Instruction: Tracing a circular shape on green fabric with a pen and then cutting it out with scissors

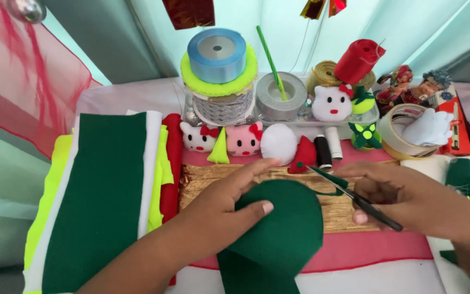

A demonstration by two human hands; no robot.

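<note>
The left hand (pixel 229 201) pinched the rounded green felt piece (pixel 284 228) between thumb and fingers, above the gold fabric (pixel 202 179). The right hand (pixel 403 196) was closed around black scissors (pixel 354 198), blades at the felt's upper edge.

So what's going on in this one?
A person is cutting dark green felt with scissors. The left hand pinches the felt at its rounded edge, thumb on top, while the right hand works the scissors at the piece's upper right, where a thin green strip is coming away. More felt sheets lie folded to the left, and ribbon spools, small plush heads and thread line the back of the table.
</note>
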